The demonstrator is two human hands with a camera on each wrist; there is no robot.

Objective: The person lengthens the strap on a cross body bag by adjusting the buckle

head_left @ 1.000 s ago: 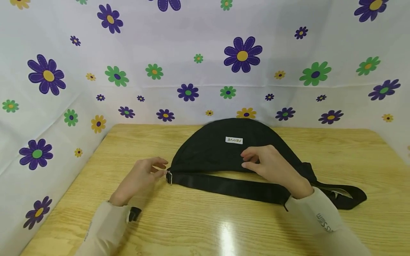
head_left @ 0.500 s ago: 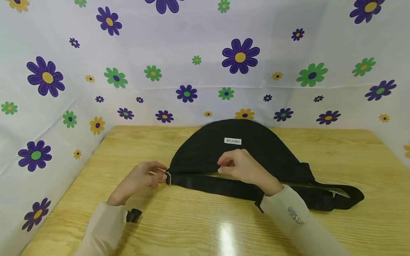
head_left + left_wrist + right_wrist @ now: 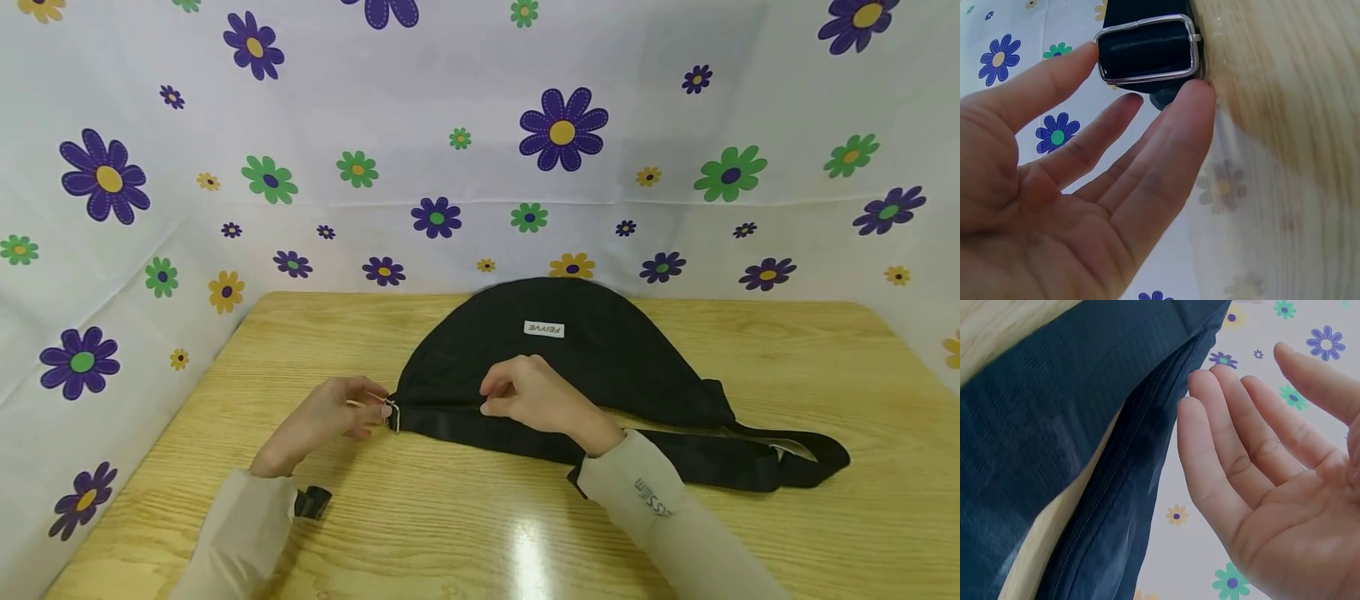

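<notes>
A black half-moon waist bag (image 3: 592, 358) with a small white label (image 3: 543, 329) lies on the wooden table, its strap (image 3: 465, 427) stretched along the near side. At the strap's left end is a silver metal slide buckle (image 3: 1147, 80). My left hand (image 3: 322, 421) pinches that buckle between thumb and forefinger; the other fingers stay extended below it. Above the strap hovers my right hand (image 3: 543, 398), fingers fairly straight and thumb apart, holding nothing. The right wrist view shows the bag's zip (image 3: 1138, 434) beside the strap, away from the fingertips.
To the right, the strap folds into a loop (image 3: 813, 475) with a pale tag. Near the left cuff sits a black plastic buckle piece (image 3: 312, 502). White cloth with printed flowers (image 3: 450, 125) rises behind the table and along its left side.
My right hand has moved left along the bag and strap, toward the buckle. My left hand has closed in slightly on the metal buckle, its thumb now over the edge.
</notes>
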